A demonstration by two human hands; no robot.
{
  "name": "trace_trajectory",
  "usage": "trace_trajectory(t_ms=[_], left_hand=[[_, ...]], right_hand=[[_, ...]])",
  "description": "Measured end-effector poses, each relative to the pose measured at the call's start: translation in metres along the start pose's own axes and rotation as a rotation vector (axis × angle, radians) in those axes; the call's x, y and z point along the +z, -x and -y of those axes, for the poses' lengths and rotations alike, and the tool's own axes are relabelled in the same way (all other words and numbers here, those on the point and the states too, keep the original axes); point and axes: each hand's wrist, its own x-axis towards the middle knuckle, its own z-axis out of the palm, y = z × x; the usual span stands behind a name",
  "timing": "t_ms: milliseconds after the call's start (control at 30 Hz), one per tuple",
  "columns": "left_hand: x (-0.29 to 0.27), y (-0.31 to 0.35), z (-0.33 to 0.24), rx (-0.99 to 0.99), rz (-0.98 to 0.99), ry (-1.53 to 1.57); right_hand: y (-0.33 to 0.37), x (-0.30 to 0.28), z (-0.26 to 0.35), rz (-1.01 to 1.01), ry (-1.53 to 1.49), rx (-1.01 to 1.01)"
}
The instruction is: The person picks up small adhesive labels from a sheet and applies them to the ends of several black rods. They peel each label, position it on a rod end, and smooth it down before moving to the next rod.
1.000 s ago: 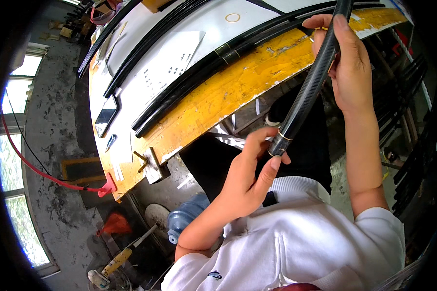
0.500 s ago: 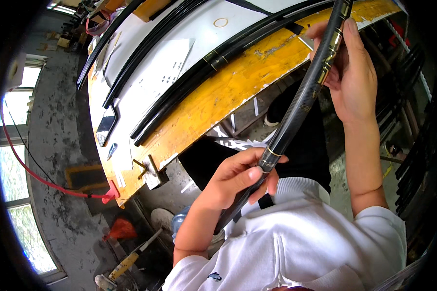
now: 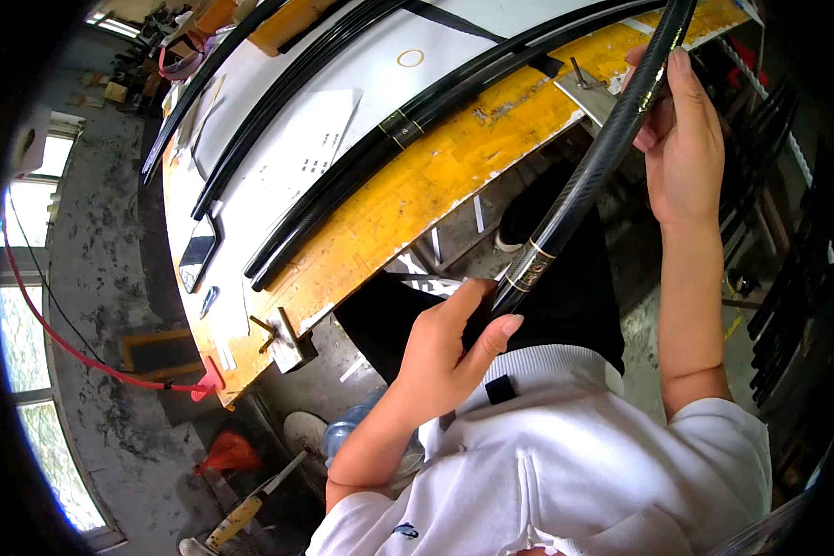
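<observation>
A black carbon fishing rod (image 3: 588, 181) with gold bands and gold decoration slants from my waist up to the top right. My left hand (image 3: 454, 347) closes round its near end, just below the gold-banded collar; that end is hidden in the palm. Higher up, my right hand (image 3: 684, 139) has its fingers wrapped behind the rod, with the thumb along its right side. On the workbench, further black rods (image 3: 329, 190) lie side by side, one with a gold-edged band.
The yellow-edged workbench (image 3: 454, 181) carries a white printed sheet (image 3: 329, 125), a ring-shaped band (image 3: 410, 58) and more dark rods (image 3: 287, 88). Metal clamps (image 3: 278, 340) sit on its near edge. A red hose (image 3: 83, 347) hangs at left. Dark rods (image 3: 788, 306) stand at right.
The rod has shifted up and away, so its near end, which stuck out below my left hand, now lies in the hand. The gold decoration has turned partly out of sight.
</observation>
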Motion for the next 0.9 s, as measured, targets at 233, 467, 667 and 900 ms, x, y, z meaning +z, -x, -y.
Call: trace_trajectory(t_ms=[233,467,667,900], left_hand=[[0.014,-0.024,-0.009,0.215,-0.069,-0.123],[0.003,-0.027,-0.015,0.398,-0.112,-0.058],[-0.006,-0.008,0.004,0.326,-0.233,-0.106],[-0.022,0.007,0.012,0.358,-0.414,-0.331]], right_hand=[[0.001,0.01,0.0,0.081,-0.038,0.075],[-0.118,-0.096,0.009,0.031,0.192,0.128],[-0.101,-0.115,0.026,-0.044,0.701,0.101],[-0.113,-0.214,-0.002,0.008,1.396,-0.347]])
